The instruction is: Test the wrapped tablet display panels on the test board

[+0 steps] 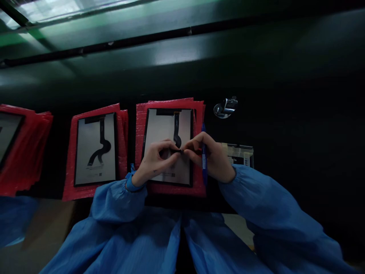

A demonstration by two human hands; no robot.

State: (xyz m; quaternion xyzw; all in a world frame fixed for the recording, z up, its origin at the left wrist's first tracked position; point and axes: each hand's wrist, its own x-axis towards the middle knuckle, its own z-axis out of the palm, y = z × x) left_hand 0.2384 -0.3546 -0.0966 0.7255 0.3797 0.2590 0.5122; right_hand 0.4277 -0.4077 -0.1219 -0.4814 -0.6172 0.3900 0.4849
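Note:
A tablet display panel [168, 123] with a pale back and dark frame lies on red bubble-wrap sheets [141, 121] in front of me. A black flex cable [176, 131] runs down from the panel's top edge. My left hand [155, 156] pinches the cable's lower end over the panel. Fingertips of my right hand [212, 156] are closed at the same small dark end, close to the left fingertips. A blue pen [204, 173] stands lengthwise by the right hand's curled fingers; whether they grip it, I cannot tell. The cable's tip is mostly hidden by my fingers.
To the left, another display panel [82, 152] with its cable rests on red bubble wrap [70, 179]. More red sheets [31, 152] are stacked at far left. A metal tally counter [226, 107] sits behind right. A taped component [243, 152] lies beyond my right wrist.

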